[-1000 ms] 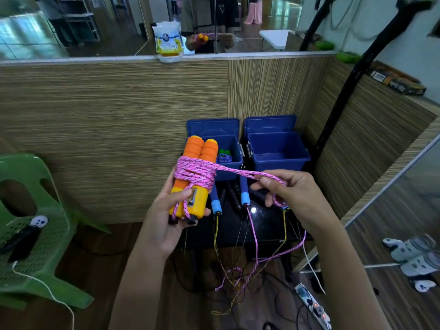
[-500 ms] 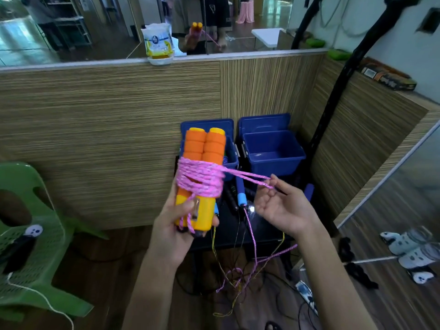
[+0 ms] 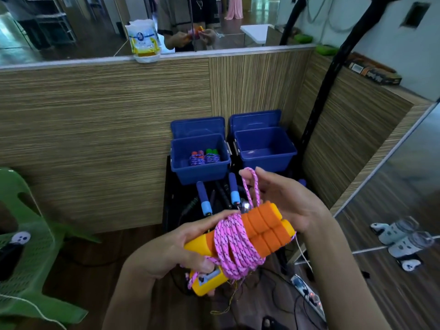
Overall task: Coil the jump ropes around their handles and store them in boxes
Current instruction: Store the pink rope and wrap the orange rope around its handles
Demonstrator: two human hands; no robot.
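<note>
Left hand (image 3: 176, 248) grips orange handles (image 3: 259, 231); right hand (image 3: 283, 198) pinches pink rope (image 3: 234, 244) loop at 12 o'clock. Rope prob. soft, light, springs loose; hold w/ thumb on coils.

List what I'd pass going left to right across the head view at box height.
Green chair → left blue box, coiled ropes inside → right blue box → black pole → socks on the floor.
</note>
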